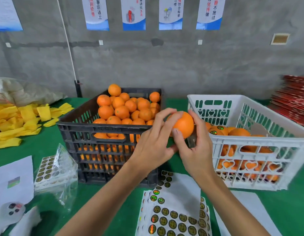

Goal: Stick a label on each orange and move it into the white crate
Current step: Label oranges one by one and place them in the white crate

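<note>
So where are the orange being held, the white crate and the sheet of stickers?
held orange [184, 124]: head view, its bare front skin.
white crate [257, 141]: head view, its near top rim.
sticker sheet [175, 220]: head view, among the round labels.

- both bare forearms reach up and in from the bottom edge, hands meeting in the middle
- left hand [152, 147] is back-to-camera, fingers curled round an orange [183, 124]
- right hand [195, 150] grips it from the right, thumb pressed on the front

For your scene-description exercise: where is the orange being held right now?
In the head view, the held orange sits centre-right, gripped by both hands, between the black crate and the white crate.
</note>
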### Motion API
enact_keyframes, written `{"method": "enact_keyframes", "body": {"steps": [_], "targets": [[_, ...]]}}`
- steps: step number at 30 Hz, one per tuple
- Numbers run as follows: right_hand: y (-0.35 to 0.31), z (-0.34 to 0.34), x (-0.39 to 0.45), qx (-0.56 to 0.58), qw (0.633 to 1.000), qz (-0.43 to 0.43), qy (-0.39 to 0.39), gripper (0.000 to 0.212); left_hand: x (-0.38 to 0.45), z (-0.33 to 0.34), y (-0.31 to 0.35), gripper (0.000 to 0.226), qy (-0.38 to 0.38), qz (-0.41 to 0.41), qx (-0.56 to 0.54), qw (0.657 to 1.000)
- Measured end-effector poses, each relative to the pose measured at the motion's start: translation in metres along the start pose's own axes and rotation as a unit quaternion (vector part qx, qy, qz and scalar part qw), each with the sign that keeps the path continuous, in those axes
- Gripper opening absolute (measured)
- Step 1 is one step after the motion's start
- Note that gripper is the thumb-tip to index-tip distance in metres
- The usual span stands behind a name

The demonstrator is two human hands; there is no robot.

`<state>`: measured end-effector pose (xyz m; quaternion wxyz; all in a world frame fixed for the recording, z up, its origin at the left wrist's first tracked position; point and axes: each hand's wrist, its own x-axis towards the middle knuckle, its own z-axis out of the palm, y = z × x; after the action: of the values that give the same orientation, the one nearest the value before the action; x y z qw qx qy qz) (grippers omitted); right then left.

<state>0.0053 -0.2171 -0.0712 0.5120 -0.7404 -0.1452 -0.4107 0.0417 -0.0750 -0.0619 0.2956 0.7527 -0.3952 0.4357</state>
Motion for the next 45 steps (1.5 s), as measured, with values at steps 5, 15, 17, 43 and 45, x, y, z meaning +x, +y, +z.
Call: {"method": "enact_keyframes", "body": {"steps": [5,15,17,43,45], "targets": [[0.040,-0.021,-0.053,-0.011,0.992,0.087,-0.090,0.063,-0.066,0.034,0.010,0.061,-0.096,-0.084,-0.063,0.990],[0.113,-0.034,-0.121,-0.129,0.912,0.189,-0.340,0.067,-0.166,0.066,-0.002,0.059,-0.269,-0.214,-0.036,0.938],[0.113,-0.028,-0.118,-0.125,0.913,0.194,-0.336,0.062,-0.166,0.065,-0.003,0.060,-0.236,-0.244,-0.055,0.939],[0.116,-0.047,-0.108,-0.318,0.827,0.095,-0.455,0.089,-0.182,0.057,-0.002,0.070,-0.225,-0.347,-0.300,0.859],[0.114,-0.045,-0.107,-0.317,0.826,0.094,-0.457,0.093,-0.181,0.057,-0.002,0.071,-0.234,-0.350,-0.298,0.857]]}}
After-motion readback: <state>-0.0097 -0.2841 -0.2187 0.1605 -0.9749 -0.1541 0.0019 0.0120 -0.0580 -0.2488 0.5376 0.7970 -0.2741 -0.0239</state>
